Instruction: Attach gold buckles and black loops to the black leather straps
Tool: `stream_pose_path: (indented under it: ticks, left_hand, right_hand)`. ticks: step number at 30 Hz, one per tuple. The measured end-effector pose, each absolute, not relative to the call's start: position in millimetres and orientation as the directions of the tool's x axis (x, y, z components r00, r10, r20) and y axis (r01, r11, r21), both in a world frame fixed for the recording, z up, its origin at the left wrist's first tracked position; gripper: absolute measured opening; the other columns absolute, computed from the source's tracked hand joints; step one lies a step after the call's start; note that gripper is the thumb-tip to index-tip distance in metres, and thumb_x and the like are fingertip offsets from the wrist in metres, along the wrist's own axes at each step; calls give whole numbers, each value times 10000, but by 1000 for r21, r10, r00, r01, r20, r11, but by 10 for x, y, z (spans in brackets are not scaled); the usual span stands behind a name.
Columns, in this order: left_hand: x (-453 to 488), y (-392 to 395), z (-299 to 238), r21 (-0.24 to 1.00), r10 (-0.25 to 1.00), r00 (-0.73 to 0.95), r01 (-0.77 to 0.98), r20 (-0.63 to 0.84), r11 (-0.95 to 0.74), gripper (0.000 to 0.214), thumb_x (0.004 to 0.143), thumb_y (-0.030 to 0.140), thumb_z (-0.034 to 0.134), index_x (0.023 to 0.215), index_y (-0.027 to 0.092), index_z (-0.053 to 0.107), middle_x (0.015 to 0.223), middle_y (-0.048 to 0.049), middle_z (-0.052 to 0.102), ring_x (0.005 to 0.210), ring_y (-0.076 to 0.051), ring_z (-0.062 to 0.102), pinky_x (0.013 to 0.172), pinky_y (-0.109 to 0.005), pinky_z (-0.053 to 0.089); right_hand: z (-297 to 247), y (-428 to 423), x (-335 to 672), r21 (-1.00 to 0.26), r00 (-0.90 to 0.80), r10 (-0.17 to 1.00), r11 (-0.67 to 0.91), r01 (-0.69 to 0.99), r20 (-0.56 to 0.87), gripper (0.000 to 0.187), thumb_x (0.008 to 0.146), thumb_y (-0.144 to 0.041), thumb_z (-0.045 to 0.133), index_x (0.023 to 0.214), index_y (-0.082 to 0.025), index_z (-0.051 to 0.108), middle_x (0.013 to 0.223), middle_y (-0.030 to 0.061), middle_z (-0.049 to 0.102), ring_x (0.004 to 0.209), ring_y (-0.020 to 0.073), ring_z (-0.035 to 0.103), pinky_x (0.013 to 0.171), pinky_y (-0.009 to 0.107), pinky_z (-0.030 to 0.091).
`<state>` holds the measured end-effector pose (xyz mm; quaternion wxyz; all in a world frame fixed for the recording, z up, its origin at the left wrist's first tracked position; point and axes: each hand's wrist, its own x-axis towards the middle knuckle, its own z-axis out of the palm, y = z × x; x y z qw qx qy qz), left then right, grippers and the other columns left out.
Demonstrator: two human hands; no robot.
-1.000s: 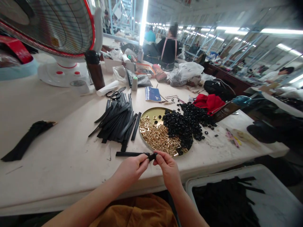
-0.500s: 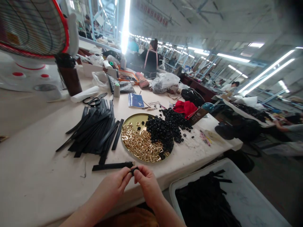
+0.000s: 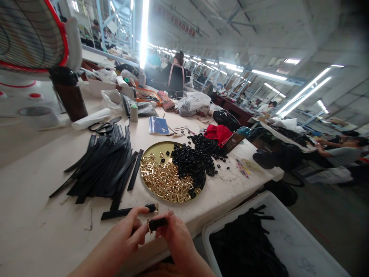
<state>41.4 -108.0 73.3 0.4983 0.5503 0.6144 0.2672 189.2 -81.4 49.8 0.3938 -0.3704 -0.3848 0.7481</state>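
My right hand (image 3: 177,231) is closed on a short black strap (image 3: 158,223), which has a gold buckle (image 3: 150,227) at its left end. My left hand (image 3: 129,232) is beside the buckle with thumb and index finger apart, the thumb close against the buckle. Its index finger reaches the end of another black strap (image 3: 118,213), lying on the table and fitted with a gold buckle. Just beyond both hands, a round gold tray (image 3: 154,148) holds loose gold buckles (image 3: 164,179) and small black rings (image 3: 187,161), some of which spill off its far right side.
A pile of black strips (image 3: 100,165) lies left of the tray, with scissors (image 3: 105,126) behind it. A white bin (image 3: 300,238) of black pieces stands at lower right. At the back are a fan (image 3: 31,34), a dark bottle (image 3: 70,94) and a blue booklet (image 3: 159,125).
My hands were pinched together over a small black piece. They have drawn apart, and the strap with its gold buckle now shows in my right hand. The view has shifted slightly.
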Motion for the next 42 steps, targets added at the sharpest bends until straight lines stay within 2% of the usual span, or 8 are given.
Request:
stream_pose_path:
  ticks: [5, 13, 19, 23, 27, 32, 36, 42]
  left_hand:
    - [400, -1070, 731, 791, 951, 47, 569, -304, 224, 275, 792, 462, 370, 854, 201, 431, 566, 29, 556, 528, -166, 546, 509, -239, 343]
    - [412, -1155, 888, 689, 945, 111, 710, -308, 141, 322, 790, 476, 412, 723, 195, 555, 692, -13, 625, 655, -181, 553, 569, -242, 322]
    - [331, -1236, 977, 752, 925, 214, 650, -315, 105, 249, 775, 392, 479, 784, 181, 612, 754, -8, 636, 699, -172, 550, 590, -237, 343]
    - [351, -1297, 947, 785, 934, 197, 607, -299, 123, 235, 758, 361, 517, 873, 182, 616, 839, -22, 650, 763, -184, 565, 641, -248, 368]
    - [407, -1304, 888, 845, 942, 202, 518, -268, 130, 224, 755, 331, 528, 893, 173, 607, 866, -23, 647, 783, -176, 563, 675, -247, 384]
    - [399, -1292, 854, 860, 921, 176, 451, -347, 238, 203, 799, 300, 432, 815, 160, 578, 682, 6, 599, 640, -148, 546, 585, -232, 384]
    - [378, -1296, 837, 872, 892, 207, 383, -403, 305, 182, 789, 280, 424, 793, 156, 557, 618, 27, 547, 562, -127, 525, 536, -218, 374]
    - [384, -1298, 803, 884, 907, 199, 377, -370, 277, 185, 773, 274, 443, 808, 157, 582, 656, 19, 566, 573, -127, 528, 536, -219, 383]
  right_hand:
    - [417, -808, 1890, -708, -503, 767, -606, -363, -398, 212, 647, -273, 703, 793, -161, 599, 665, -23, 549, 496, 56, 448, 513, 191, 350]
    - [436, -873, 2033, -510, -720, 545, -804, -304, -430, 187, 674, -290, 682, 695, -163, 547, 599, -32, 510, 525, 76, 440, 529, 200, 369]
    - [498, -850, 2097, -700, -597, 681, -665, -262, -424, 231, 669, -364, 672, 694, -171, 549, 619, -35, 484, 556, 87, 407, 551, 211, 344]
    - [487, -846, 2075, -933, -453, 842, -356, -56, -294, 252, 698, -374, 632, 643, -183, 477, 635, -37, 468, 579, 97, 398, 564, 220, 329]
    - [421, -873, 2033, -983, -312, 936, -132, 126, -166, 243, 703, -346, 623, 641, -193, 445, 663, -30, 471, 585, 104, 406, 570, 232, 346]
    - [403, -861, 2050, -946, -376, 878, -323, -11, -296, 298, 673, -360, 664, 890, -200, 537, 702, -32, 519, 601, 108, 495, 590, 237, 398]
    - [424, -852, 2071, -865, -456, 792, -494, -89, -406, 265, 746, -422, 585, 830, -171, 585, 679, -22, 530, 536, 82, 494, 567, 233, 401]
    - [493, -890, 2021, -900, -474, 800, -435, -37, -367, 329, 651, -349, 692, 900, -197, 539, 674, -45, 527, 590, 93, 489, 585, 225, 386]
